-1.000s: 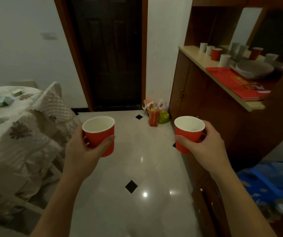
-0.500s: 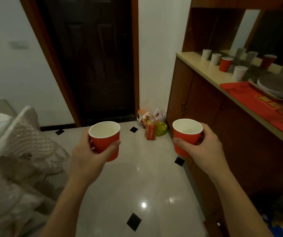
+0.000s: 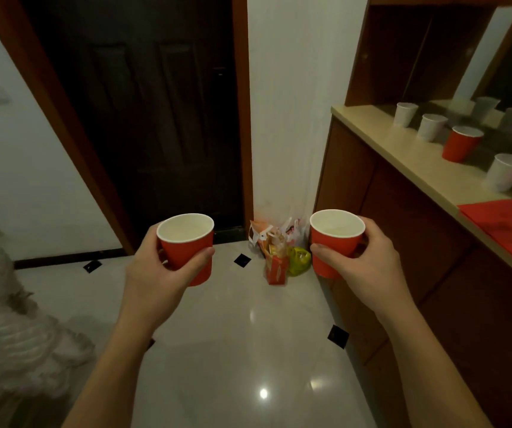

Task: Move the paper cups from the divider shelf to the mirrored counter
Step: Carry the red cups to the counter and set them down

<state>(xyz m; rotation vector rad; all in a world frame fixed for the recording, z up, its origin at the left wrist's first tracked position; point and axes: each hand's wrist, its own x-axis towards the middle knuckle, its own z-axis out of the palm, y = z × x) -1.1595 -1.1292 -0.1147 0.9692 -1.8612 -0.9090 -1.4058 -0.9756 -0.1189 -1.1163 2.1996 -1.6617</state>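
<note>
My left hand (image 3: 158, 273) grips a red paper cup (image 3: 186, 247), upright with a white inside, held out over the tiled floor. My right hand (image 3: 362, 267) grips a second red paper cup (image 3: 333, 239) at the same height, just left of the wooden cabinet. On the beige mirrored counter (image 3: 381, 140) at upper right stand a red cup (image 3: 461, 143) and three white cups (image 3: 404, 114) (image 3: 430, 126) (image 3: 506, 171). The mirror behind shows their reflections. The divider shelf is out of view.
A dark door (image 3: 155, 118) fills the wall ahead. Snack bags and a red carton (image 3: 276, 261) sit on the floor in the corner by the cabinet. A red cloth (image 3: 508, 223) lies on the counter's near part. A white quilted cover (image 3: 4, 319) bulges at left.
The view has moved forward toward the door and counter. Both hands kept their cups upright. The counter cups appear closer and the plate has left the frame.
</note>
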